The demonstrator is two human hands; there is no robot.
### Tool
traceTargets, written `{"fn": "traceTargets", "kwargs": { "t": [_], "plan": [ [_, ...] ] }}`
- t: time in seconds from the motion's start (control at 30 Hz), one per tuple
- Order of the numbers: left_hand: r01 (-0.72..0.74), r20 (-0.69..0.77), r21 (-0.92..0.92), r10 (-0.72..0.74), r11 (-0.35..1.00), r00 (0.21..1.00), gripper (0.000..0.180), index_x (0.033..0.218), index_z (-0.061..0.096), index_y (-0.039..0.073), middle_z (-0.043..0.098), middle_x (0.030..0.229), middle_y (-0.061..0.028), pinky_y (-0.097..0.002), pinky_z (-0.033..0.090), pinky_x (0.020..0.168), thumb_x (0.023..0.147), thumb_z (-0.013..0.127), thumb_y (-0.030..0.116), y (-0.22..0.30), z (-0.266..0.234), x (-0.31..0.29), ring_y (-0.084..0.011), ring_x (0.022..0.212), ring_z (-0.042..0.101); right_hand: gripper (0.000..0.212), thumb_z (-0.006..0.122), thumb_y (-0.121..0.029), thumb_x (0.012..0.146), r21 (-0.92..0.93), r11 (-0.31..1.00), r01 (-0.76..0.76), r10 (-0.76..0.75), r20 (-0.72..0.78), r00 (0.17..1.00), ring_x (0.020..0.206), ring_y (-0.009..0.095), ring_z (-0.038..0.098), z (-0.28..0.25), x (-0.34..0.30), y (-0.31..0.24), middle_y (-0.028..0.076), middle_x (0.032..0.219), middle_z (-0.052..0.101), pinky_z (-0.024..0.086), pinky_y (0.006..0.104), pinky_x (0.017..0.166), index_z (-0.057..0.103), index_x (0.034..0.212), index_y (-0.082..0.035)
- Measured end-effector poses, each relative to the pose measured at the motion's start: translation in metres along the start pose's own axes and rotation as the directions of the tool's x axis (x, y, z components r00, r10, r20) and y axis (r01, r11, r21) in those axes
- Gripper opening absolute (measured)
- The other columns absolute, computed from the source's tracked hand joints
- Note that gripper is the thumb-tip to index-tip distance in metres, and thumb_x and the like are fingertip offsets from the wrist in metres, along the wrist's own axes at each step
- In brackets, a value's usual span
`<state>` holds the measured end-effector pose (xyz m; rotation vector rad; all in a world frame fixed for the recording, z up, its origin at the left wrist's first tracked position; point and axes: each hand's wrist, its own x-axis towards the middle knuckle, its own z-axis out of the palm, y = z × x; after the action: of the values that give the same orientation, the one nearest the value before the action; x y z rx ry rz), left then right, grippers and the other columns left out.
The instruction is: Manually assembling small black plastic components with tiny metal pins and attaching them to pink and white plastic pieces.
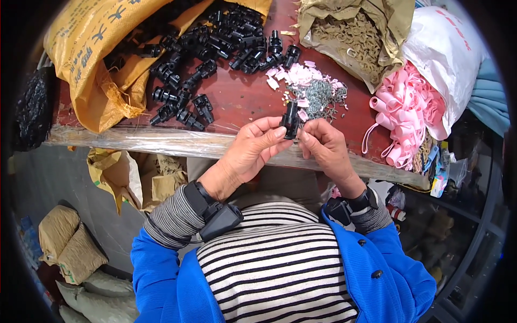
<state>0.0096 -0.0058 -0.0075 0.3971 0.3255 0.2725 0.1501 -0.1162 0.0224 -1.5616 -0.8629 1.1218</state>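
Note:
Above the table's front edge, my left hand (256, 146) grips a short black cylindrical plastic part (291, 119) between thumb and fingers. The part stands roughly upright. Close against its right side is my right hand (323, 144), thumb and fingertips pinched together; whatever is between them is too small or hidden to name. Just beyond the hands lies a heap of small grey metal pieces (321, 97), with pale pink bits (301, 74) scattered around it. Many more black plastic parts (180, 89) are piled on the table to the left.
An orange woven sack (89, 59) spills black parts at the left. At the far right, a brown bag (355, 40) holds small tan metal-looking pieces. Beside it, pink strap loops (401, 110) pour from a white sack (444, 48). The table's wooden front edge (161, 141) runs below my hands.

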Motion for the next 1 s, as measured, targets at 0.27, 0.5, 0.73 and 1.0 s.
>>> {"fn": "traceTargets", "kwargs": {
  "t": [0.27,0.5,0.73,1.0],
  "plan": [
    [0.140,-0.007,-0.022,-0.140,0.990,0.990,0.024,0.105,0.049,-0.001,0.057,0.100,-0.0107,-0.0279,0.049,0.077,0.083,0.051,0.009,0.007,0.004,-0.005,-0.0208,0.090,0.058,0.008,0.054,-0.007,0.080,-0.161,0.958,0.236,-0.246,-0.047,0.968,0.061,0.007,0.046,-0.008,0.002,-0.012,0.001,0.069,0.048,0.037,0.0214,0.051,0.049,0.078,-0.001],
    [0.176,0.012,-0.065,-0.176,0.982,0.984,0.024,0.105,0.047,-0.003,0.057,0.099,-0.0118,-0.0277,0.050,0.077,0.084,0.048,0.008,0.004,0.006,-0.008,-0.0216,0.091,0.058,0.005,0.056,-0.001,0.075,-0.479,0.747,0.461,-0.494,0.064,0.867,0.063,0.014,0.047,0.005,0.002,-0.029,0.006,0.072,0.048,0.037,0.0240,0.054,0.052,0.077,0.000],
    [0.205,-0.040,-0.044,-0.207,0.978,0.978,0.023,0.104,0.050,-0.003,0.057,0.098,-0.0110,-0.0252,0.051,0.074,0.084,0.048,0.008,0.002,0.005,-0.008,-0.0196,0.086,0.059,0.010,0.059,0.004,0.068,-0.655,0.536,0.533,-0.626,0.116,0.771,0.061,0.022,0.047,0.010,0.001,-0.028,0.009,0.070,0.048,0.039,0.0299,0.054,0.053,0.075,-0.001],
    [0.145,-0.105,0.200,-0.126,0.969,0.986,0.026,0.106,0.049,-0.003,0.057,0.097,-0.0089,-0.0235,0.051,0.072,0.085,0.049,0.011,0.000,0.016,-0.011,-0.0151,0.083,0.059,0.015,0.060,0.004,0.063,-0.753,0.352,0.556,-0.660,0.222,0.718,0.060,0.024,0.047,0.009,-0.005,-0.024,0.009,0.070,0.049,0.039,0.0325,0.052,0.054,0.075,-0.001]
  ]
}}
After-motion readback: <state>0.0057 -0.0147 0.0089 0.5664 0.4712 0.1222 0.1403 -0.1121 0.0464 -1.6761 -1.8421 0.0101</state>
